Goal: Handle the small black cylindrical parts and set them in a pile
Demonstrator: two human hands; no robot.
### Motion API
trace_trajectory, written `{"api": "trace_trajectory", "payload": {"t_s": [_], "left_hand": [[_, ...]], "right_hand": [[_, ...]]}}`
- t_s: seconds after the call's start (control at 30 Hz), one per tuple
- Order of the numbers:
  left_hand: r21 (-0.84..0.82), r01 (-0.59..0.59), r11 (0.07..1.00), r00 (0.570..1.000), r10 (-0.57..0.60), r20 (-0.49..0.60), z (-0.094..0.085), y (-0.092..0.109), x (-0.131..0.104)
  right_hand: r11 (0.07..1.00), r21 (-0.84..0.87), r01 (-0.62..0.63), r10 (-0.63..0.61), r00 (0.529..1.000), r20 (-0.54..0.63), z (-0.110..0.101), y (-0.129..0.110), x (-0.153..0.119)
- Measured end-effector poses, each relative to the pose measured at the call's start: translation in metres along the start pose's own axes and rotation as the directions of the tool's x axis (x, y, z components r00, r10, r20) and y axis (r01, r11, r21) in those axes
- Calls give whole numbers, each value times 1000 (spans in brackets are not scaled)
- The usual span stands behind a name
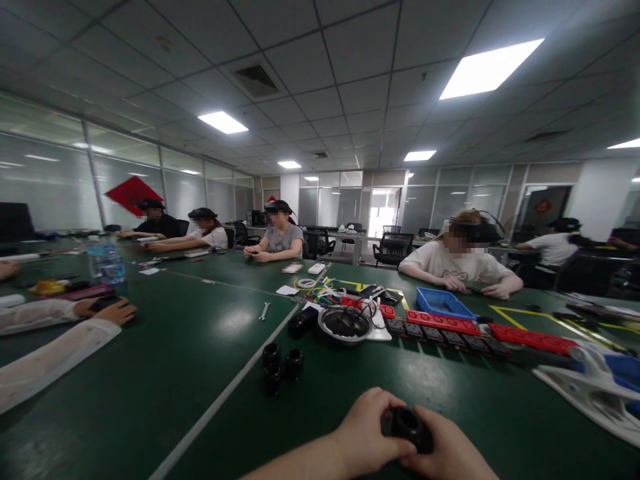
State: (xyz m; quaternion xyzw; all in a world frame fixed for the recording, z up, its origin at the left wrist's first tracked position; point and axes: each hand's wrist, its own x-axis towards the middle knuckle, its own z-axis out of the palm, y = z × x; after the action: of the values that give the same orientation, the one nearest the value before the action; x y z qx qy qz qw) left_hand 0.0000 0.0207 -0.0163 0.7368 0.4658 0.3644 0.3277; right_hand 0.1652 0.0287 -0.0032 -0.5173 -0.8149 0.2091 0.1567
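Near the bottom of the view, a black round part with a hole in its top is held between both hands, just above the green table. My left hand is closed round its left side, thumb in front and fingers behind. On the other side my right hand grips the same part, its fingers partly hidden. Several similar black round parts stand together on the table to the left of my hands.
Beyond lie a metal bowl of dark pieces, a wrench, red power strips, a blue tray and a white frame at right. A person's sleeved arms reach in from the left; other people sit around the table.
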Motion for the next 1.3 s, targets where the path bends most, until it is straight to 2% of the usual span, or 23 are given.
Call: {"api": "trace_trajectory", "payload": {"t_s": [0.1,0.17,0.23,0.3,0.4,0.47,0.57,0.7,0.8,0.87,0.9,1.0,1.1,1.2,1.3], "left_hand": [[11,65,998,995,-64,-76,3,4,-1],[15,78,997,992,-76,-99,3,6,-2],[10,63,998,994,-62,-93,1,7,-2],[4,47,999,996,-47,-72,0,6,-3],[-10,37,999,999,-38,-28,-3,3,-3],[-14,28,1000,1000,-28,2,-3,1,-2],[-28,12,1000,999,-11,36,-3,-3,0],[-20,55,998,998,-55,15,0,0,-1],[95,151,984,982,-138,-132,3,8,-3],[167,176,970,967,-140,-212,4,13,-4],[181,166,969,968,-125,-216,4,14,-5],[148,93,985,990,-76,-117,-1,14,-5],[92,5,996,1000,-7,16,-7,12,-5],[60,-21,998,996,16,83,-9,13,-5],[57,12,998,998,-15,54,-6,16,-5]], "right_hand": [[976,-210,-52,17,986,-165,5,-13,-3],[972,-232,-43,1,984,-177,5,-13,-4],[992,-121,41,-54,993,-108,2,-8,-2],[988,88,123,-124,992,3,-5,0,-1],[942,321,98,-150,979,140,-14,8,1],[935,349,67,-133,976,170,-17,11,1],[942,331,62,-113,984,135,-13,16,3],[978,204,40,-46,999,24,5,18,7],[999,-10,-43,41,990,-138,16,7,7],[987,-147,-68,35,975,-220,17,-2,3],[978,-198,-59,11,972,-236,16,-5,2],[983,-182,40,-70,985,-160,6,-7,-3],[985,94,143,-147,989,32,-10,0,-6],[953,288,97,-153,972,180,-22,8,-5],[969,243,50,-97,978,184,-22,9,-3]]}}
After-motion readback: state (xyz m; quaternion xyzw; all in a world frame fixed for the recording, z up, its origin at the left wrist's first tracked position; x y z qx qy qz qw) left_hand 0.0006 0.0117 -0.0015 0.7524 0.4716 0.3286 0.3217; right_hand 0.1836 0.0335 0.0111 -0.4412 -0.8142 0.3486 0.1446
